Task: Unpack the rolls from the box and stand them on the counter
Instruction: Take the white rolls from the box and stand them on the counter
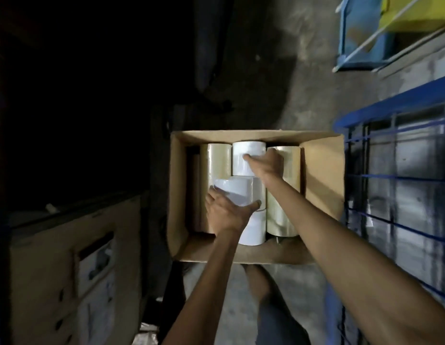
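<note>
An open cardboard box [321,170] sits on the floor below me, packed with several rolls lying on their sides. My left hand [226,212] is wrapped around a white roll [235,192] near the middle of the box, lifted slightly above the others. My right hand [265,163] reaches to the far row and closes on another white roll [246,155], thumb on its side. Clear, yellowish rolls lie at the left [217,158] and the right [288,165]. One more white roll [253,230] lies under my left wrist.
A blue wire-mesh rack [395,170] stands right against the box. Blue and yellow crates [360,33] sit on a shelf at the top right. A closed cardboard carton [67,265] stands at the left. The left side is dark. My knee [263,290] shows below the box.
</note>
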Tool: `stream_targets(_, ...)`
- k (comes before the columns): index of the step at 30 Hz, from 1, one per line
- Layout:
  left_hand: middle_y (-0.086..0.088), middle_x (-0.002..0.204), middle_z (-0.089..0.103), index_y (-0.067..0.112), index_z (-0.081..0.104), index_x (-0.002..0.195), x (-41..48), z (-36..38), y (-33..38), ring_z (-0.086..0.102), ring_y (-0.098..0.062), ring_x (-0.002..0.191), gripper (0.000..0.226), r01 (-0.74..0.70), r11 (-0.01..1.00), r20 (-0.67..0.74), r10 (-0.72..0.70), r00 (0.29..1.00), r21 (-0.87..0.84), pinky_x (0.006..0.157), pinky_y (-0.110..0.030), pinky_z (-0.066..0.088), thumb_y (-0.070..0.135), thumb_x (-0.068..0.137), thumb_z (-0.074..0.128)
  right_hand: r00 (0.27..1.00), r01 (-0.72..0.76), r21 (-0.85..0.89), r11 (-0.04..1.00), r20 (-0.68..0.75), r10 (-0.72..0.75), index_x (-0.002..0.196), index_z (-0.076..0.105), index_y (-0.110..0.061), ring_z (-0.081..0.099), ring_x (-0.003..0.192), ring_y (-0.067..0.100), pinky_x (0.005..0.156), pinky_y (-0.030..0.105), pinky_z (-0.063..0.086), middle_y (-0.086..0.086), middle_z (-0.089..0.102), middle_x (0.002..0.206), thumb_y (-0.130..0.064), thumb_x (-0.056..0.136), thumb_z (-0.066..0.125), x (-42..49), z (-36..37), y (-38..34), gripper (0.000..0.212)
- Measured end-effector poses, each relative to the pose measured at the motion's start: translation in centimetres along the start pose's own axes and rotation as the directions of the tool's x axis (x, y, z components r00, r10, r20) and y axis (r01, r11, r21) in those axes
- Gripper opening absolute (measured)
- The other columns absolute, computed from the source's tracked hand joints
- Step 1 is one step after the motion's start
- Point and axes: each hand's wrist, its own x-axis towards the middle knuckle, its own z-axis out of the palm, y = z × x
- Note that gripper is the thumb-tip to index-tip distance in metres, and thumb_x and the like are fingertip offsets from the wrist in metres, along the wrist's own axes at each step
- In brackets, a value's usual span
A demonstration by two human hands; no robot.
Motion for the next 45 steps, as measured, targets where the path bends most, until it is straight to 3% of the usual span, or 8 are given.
stream_targets(7,-0.015,0.139,0.048,0.003,0.033,0.139,3.1,2.5,0.6,0.050,-0.030,0.131,0.120,0.101,0.994,-0.037,-0.099,0.994,0.036,0.105,-0.038,0.049,0.061,0.050,0.090,0.996,0.005,-0.196,0.981,-0.083,-0.022,0.126,0.061,-0.003,0.059,0.123,0.032,0.091,0.036,0.050,0.016,0.063,0.130,-0.058,0.072,0.081,1.3,2.6,-2.5,0.079)
stream_targets(15,-0.015,0.132,0.054,0.002,0.040,0.133,4.1,3.1,0.2,0.055,-0.031,0.123,0.119,0.047,0.998,-0.102,-0.043,0.994,0.042,0.101,-0.040,0.051,0.066,0.046,0.088,0.995,-0.060,-0.267,0.962,-0.094,0.036,0.126,0.060,-0.006,0.061,0.121,0.026,0.095,0.034,0.048,0.012,0.062,0.130,-0.053,0.063,0.089,2.7,3.3,-3.5,0.083)
stream_targets(21,-0.015,0.133,0.052,0.002,0.041,0.130,4.4,3.0,0.0,0.054,-0.033,0.122,0.111,0.060,0.998,-0.074,-0.060,0.995,-0.004,0.099,-0.041,0.051,0.061,0.049,0.088,0.991,-0.118,-0.135,0.984,-0.078,0.108,0.140,0.039,0.003,0.056,0.126,0.030,0.098,0.034,0.048,0.017,0.057,0.137,-0.049,0.050,0.096,2.8,4.2,-3.6,0.118)
stream_targets(25,-0.015,0.133,0.052,0.004,0.041,0.127,4.5,2.8,-0.2,0.054,-0.033,0.122,0.112,0.049,0.999,-0.059,-0.050,0.997,-0.016,0.099,-0.042,0.051,0.065,0.046,0.087,0.975,-0.220,0.016,0.975,-0.001,0.220,0.155,0.010,0.002,0.041,0.139,0.032,0.109,0.035,0.038,0.017,0.038,0.152,-0.038,0.054,0.096,3.9,4.4,-4.0,0.139)
stream_targets(28,-0.015,0.135,0.052,0.003,0.039,0.131,4.4,2.7,-0.4,0.053,-0.032,0.125,0.114,0.040,0.999,-0.051,-0.040,0.998,0.002,0.102,-0.041,0.050,0.064,0.047,0.088,0.983,-0.185,0.061,0.981,0.017,0.185,0.157,0.001,0.002,0.035,0.147,0.028,0.115,0.033,0.031,0.014,0.036,0.158,-0.038,0.056,0.096,4.4,4.1,-2.9,0.144)
stream_targets(38,-0.013,0.130,0.059,0.003,0.043,0.134,1.0,-1.0,-3.3,0.058,-0.032,0.121,0.109,0.057,0.994,0.014,-0.055,0.998,-0.095,0.086,-0.032,0.050,0.055,0.052,0.091,1.000,-0.028,0.117,0.993,0.010,0.027,0.157,0.017,-0.003,0.029,0.150,0.026,0.119,0.036,0.033,0.012,0.026,0.163,-0.045,0.053,0.095,0.9,0.8,-0.5,0.136)
stream_targets(42,-0.007,0.122,0.062,0.008,0.048,0.128,-4.7,-6.1,-4.2,0.061,-0.027,0.115,0.100,0.008,0.972,-0.060,-0.023,0.998,-0.236,0.080,-0.025,0.045,0.049,0.050,0.095,0.996,0.087,0.145,0.986,-0.038,-0.082,0.142,0.042,-0.015,0.054,0.130,0.023,0.103,0.033,0.049,0.003,0.054,0.141,-0.040,0.042,0.099,-5.5,-4.7,0.5,0.117)
stream_targets(45,-0.001,0.114,0.062,0.013,0.048,0.128,-10.5,-11.1,-5.1,0.062,-0.024,0.111,0.100,-0.072,0.936,-0.172,0.013,0.985,-0.344,0.079,-0.024,0.044,0.045,0.046,0.096,0.965,0.258,0.157,0.953,-0.081,-0.248,0.136,0.046,-0.019,0.057,0.122,0.020,0.099,0.031,0.050,-0.001,0.058,0.134,-0.038,0.038,0.099,-12.8,-9.5,1.1,0.112)
